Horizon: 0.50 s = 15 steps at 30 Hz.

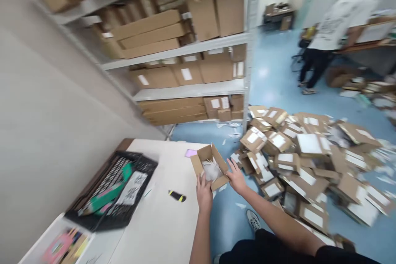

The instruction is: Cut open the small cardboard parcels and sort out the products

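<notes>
An open cardboard box [196,166] sits over the right edge of the white table, its flaps up. Crumpled clear plastic wrapping [211,170] lies inside it. The fingers of my left hand [204,193] are hooked over the near wall of the box, touching the plastic. My right hand [237,177] grips the right side, thumb at the near corner and fingers along the outer wall. Beyond the box lies a small purple item [190,153]. A black and yellow box cutter [177,196] rests on the table to the left of my left hand.
A black crate [108,222] with a green tape dispenser [107,199] stands on the white table [163,231]. Cardboard boxes [286,163] are heaped on the floor at right. Metal shelves [192,89] hold cartons behind. A person [340,20] stands at far right.
</notes>
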Available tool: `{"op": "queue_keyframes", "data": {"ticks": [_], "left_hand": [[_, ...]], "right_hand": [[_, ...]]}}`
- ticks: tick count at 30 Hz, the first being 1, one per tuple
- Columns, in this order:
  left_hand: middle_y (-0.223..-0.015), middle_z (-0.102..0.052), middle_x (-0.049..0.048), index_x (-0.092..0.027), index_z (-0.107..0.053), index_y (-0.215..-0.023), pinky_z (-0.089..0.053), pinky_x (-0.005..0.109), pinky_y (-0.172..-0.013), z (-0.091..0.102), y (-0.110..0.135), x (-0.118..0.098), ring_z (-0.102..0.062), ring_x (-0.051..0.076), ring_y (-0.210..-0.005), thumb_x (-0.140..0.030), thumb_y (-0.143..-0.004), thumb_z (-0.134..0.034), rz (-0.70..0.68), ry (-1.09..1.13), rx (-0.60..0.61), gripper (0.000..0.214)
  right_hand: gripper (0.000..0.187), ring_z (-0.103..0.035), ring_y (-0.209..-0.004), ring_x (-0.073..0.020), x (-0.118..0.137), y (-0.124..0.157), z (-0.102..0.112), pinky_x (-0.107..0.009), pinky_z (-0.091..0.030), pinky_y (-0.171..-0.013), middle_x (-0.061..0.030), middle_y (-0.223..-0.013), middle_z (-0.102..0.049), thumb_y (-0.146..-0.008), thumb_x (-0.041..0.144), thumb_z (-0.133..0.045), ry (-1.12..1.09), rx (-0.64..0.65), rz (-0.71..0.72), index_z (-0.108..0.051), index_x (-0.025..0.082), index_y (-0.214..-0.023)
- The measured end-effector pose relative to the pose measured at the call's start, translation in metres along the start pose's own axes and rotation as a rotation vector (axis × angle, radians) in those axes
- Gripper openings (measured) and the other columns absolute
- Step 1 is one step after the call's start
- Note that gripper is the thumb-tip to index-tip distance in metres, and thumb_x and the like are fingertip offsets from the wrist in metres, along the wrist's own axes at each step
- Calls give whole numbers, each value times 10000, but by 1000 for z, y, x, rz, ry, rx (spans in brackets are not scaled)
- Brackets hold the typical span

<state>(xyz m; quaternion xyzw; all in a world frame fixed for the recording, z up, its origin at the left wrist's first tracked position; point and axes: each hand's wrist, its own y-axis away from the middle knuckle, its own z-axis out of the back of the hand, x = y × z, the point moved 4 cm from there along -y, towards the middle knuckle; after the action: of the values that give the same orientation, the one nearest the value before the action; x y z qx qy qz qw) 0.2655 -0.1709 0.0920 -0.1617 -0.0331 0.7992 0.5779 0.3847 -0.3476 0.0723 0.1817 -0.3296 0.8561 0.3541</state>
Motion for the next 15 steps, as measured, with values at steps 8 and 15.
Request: {"op": "queue_keyframes", "data": {"ticks": [8,15], "left_hand": [[-1631,-496,26,-283,-812,-1080,-437,559,-1195,-43,-173,-236,-238,343,-1607,-81,-902,-573,-410,153,112,360],[-1764,-218,67,-283,-399,-1629,-314,601,-1269,-7,-249,-401,-99,361,-1636,-87,-882,-586,-576,229,24,795]], "right_hand": [[573,-243,-1595,-363,-148,3,176,-597,-405,-1216,-92,-1741,-247,-837,23,-585,231,-313,-369,-683,230,-1362],[713,-271,-1586,-344,-194,12,281,-583,-403,-1221,-87,-1755,-183,-908,122,-515,286,-546,-552,-432,265,-1603]]}}
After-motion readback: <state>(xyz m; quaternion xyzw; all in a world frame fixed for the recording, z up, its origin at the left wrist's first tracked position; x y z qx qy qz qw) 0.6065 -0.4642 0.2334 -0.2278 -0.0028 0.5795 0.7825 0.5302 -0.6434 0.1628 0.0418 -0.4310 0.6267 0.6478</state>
